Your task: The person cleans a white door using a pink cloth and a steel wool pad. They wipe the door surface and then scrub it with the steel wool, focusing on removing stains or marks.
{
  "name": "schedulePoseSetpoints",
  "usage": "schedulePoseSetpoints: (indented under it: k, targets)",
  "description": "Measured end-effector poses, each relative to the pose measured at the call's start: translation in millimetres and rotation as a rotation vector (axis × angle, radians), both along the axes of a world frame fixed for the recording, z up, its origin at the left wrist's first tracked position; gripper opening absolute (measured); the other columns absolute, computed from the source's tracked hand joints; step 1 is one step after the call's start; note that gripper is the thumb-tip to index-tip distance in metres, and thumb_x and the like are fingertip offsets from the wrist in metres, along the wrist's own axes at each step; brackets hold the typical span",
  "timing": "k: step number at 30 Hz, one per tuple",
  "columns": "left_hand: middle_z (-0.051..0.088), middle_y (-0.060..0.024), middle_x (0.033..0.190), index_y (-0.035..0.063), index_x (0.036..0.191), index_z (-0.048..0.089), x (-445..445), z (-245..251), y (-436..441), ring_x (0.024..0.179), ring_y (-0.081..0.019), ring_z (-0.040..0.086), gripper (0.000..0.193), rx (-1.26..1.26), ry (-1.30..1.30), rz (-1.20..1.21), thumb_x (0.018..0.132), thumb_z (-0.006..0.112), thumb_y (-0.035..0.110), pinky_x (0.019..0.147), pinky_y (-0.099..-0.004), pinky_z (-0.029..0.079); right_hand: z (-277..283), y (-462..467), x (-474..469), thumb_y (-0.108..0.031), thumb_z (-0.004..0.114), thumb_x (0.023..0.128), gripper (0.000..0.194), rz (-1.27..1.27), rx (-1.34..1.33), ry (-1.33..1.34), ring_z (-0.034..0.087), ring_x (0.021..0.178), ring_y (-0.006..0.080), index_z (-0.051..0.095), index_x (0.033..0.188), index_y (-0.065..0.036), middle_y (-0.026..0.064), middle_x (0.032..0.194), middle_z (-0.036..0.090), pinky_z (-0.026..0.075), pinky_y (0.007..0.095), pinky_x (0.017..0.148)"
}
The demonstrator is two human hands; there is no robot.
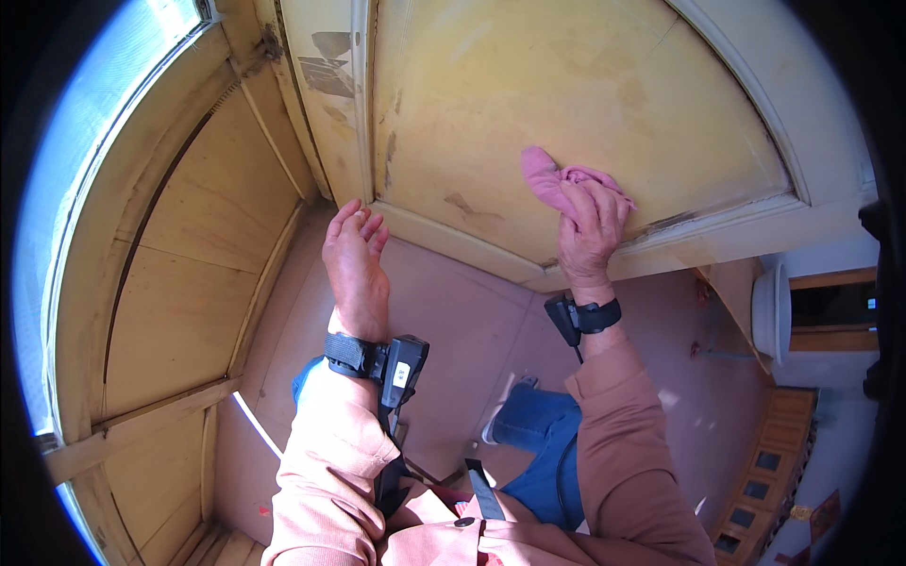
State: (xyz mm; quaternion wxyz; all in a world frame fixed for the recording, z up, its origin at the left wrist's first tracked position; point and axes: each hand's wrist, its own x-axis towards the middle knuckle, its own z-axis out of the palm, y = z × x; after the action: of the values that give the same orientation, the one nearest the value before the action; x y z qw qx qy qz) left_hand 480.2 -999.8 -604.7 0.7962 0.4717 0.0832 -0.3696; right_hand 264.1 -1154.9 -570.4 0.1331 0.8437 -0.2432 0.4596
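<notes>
My right hand (593, 230) grips a bunched pink cloth (543, 177) and presses it against the lower part of a yellowed wooden door panel (481, 120). Part of the cloth sticks out to the left of my fingers. Dark stains and worn patches mark the panel, its moulding and the frame strip on its left. My left hand (357, 265) is raised near the door's lower left corner, palm partly turned up and fingers loosely curled, with nothing in it. Whether its fingertips touch the door edge I cannot tell. Each wrist carries a black strap with a small device.
On the left stands a second wooden panelled door (205, 247) with a bright glazed part (106, 141). Below lies a reddish tiled floor (453, 304). To the right are a round white basin (771, 315) at a table's edge and a wooden cabinet (761, 460).
</notes>
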Motion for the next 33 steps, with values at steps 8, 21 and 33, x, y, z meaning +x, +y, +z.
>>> schedulePoseSetpoints:
  k: [8, 21, 33]
  targets:
    - [0.053, -0.0119, 0.115, 0.0003, 0.123, 0.051, 7.9, -5.2, 4.3, 0.100, -0.0195, 0.056, 0.030, -0.023, 0.011, 0.010, 0.095, 0.049, 0.010, 0.084, -0.0300, 0.048, -44.6, -1.3, 0.6, -0.008, 0.061, 0.078, 0.022, -0.037, 0.034, 0.105, 0.055, 0.091, 0.0240, 0.068, 0.096, -0.018, 0.0012, 0.100, 0.062, 0.041, 0.0382, 0.082]
    - [0.052, -0.0121, 0.118, -0.0006, 0.127, 0.049, 6.6, -3.3, 0.5, 0.104, -0.0203, 0.054, 0.035, -0.028, -0.007, -0.026, 0.095, 0.048, 0.011, 0.088, -0.0310, 0.046, 83.1, -17.4, -9.7, 0.008, 0.065, 0.067, 0.036, -0.039, -0.164, -0.170, 0.057, 0.090, 0.0272, 0.068, 0.096, -0.012, 0.0056, 0.096, 0.063, 0.043, 0.0400, 0.085]
    - [0.037, -0.0149, 0.147, 0.0036, 0.144, 0.035, 40.7, 13.4, -32.1, 0.135, -0.0232, 0.034, 0.055, -0.075, -0.534, -0.148, 0.094, 0.050, 0.018, 0.111, -0.0356, 0.026, -50.3, -0.7, 19.3, -0.001, 0.068, 0.067, 0.026, -0.039, 0.060, 0.109, 0.057, 0.090, 0.0245, 0.069, 0.089, -0.014, 0.0018, 0.095, 0.063, 0.042, 0.0380, 0.083]
